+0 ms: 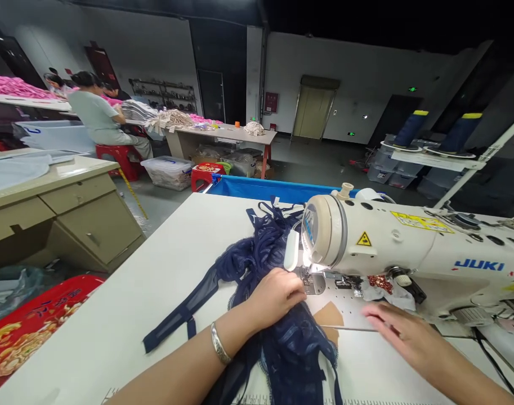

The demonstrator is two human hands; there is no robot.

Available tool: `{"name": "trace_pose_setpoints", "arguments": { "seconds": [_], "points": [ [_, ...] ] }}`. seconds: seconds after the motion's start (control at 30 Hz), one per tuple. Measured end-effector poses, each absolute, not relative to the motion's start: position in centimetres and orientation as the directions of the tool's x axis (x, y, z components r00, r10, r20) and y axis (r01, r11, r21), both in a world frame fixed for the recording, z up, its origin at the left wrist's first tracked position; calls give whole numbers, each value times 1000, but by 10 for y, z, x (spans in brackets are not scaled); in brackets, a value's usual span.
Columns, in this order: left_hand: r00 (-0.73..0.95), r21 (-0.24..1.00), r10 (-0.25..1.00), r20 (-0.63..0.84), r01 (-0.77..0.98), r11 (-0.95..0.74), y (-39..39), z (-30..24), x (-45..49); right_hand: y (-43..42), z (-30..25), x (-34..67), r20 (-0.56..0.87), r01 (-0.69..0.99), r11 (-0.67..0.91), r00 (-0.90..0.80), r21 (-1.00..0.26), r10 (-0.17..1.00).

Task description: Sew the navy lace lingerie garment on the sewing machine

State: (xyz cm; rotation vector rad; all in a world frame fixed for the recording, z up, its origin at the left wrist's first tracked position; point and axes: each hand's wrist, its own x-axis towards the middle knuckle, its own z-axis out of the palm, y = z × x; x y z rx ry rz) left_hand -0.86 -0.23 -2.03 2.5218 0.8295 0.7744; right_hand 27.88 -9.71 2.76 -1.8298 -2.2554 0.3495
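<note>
A navy garment of sheer mesh and lace with thin straps (294,343) lies bunched over the white table, some of it behind the needle area. My left hand (277,293), with a silver bangle on its wrist, is closed on this garment just in front of the presser foot (309,279). Its fingertips are partly hidden. To the right, my right hand (398,326) hovers by the machine bed, fingers stretched and thumb apart, holding nothing. The white JUKI sewing machine (379,242) stands over the cloth with its lamp lit.
Two navy thread cones (411,129) stand on a holder behind the machine. Brown patches (330,315) lie on the bed. A blue cloth trough (277,188) borders the table's far edge. A desk (88,202) stands left; a co-worker (92,109) sits beyond it on a red stool.
</note>
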Motion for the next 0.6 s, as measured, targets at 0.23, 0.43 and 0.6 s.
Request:
{"name": "trace_pose_setpoints", "arguments": {
  "seconds": [0.23, 0.43, 0.6],
  "points": [
    [680, 416, 574, 456, 408, -813, -2, -18, -10, -54, 10, 183, -221, 713, -7, -208, -701, 953],
    [695, 314, 550, 462, 452, -835, 2, -24, -10, -27, -4, 175, -288, 587, -97, -240, -804, 927],
    [710, 306, 552, 437, 460, -834, 3, -26, -8, -21, -14, 178, -201, 665, -6, -218, -747, 955]
  ]
}}
